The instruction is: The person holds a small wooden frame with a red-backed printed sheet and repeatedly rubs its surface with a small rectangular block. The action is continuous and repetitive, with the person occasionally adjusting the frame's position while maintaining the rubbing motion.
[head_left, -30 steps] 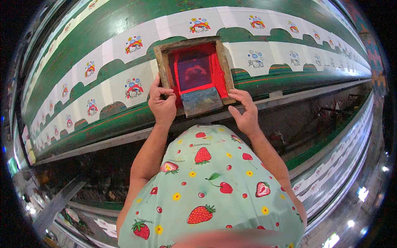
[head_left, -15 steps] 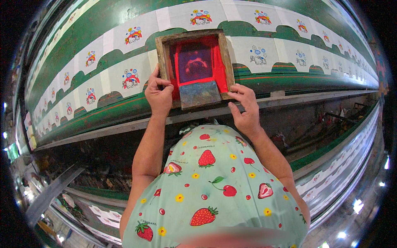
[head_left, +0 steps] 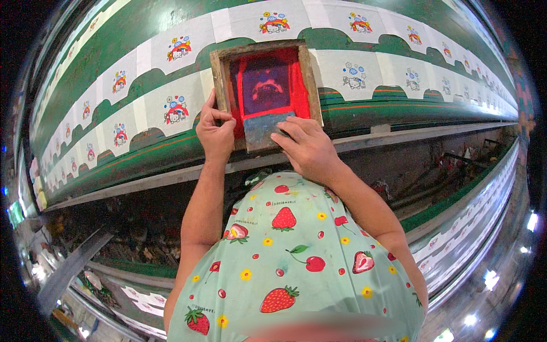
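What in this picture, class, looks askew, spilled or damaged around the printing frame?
Nothing stands out. The wooden screen frame lies flat on the long green table; left hand grips its edge, right hand rests on the squeegee. Red ink stays inside.

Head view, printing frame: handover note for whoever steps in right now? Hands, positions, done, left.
Left hand: gripping the left rail of the wooden screen frame.
Right hand: on the grey squeegee, which sits at the frame's near edge, inside the red-inked mesh.
The frame lies flat on the long green table, over one white fabric panel.
Done: panels to the left show red in their cartoon prints.
Left: panels to the right show no red yet.
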Available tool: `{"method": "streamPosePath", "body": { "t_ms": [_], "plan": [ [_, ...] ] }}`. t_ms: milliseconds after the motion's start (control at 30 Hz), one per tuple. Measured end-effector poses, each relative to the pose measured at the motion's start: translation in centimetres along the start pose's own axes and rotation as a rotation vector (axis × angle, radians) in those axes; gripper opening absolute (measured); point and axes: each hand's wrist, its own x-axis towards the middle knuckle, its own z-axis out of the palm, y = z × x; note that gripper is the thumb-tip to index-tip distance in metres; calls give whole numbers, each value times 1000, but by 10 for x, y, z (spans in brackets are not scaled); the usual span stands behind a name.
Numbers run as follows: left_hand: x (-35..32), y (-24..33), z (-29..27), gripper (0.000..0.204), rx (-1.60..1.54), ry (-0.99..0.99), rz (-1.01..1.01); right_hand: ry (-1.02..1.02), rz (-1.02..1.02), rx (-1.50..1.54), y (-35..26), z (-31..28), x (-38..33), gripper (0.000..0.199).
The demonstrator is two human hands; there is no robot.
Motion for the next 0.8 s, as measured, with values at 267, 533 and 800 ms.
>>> {"method": "streamPosePath", "body": {
  "t_ms": [267, 533, 800],
  "plan": [
    [-1, -3, 0, 12, -24, 4, -11, -260, -31, -25, 13, -26, 47, 29],
    [-2, -6, 3, 14, -237, 44, -90, -300, 3, 63, 87, -30, 133, 30],
    [3, -9, -3, 14, -237, -2, -71, -182, 74, -15, 106, -16, 155, 38]
  ]
}}
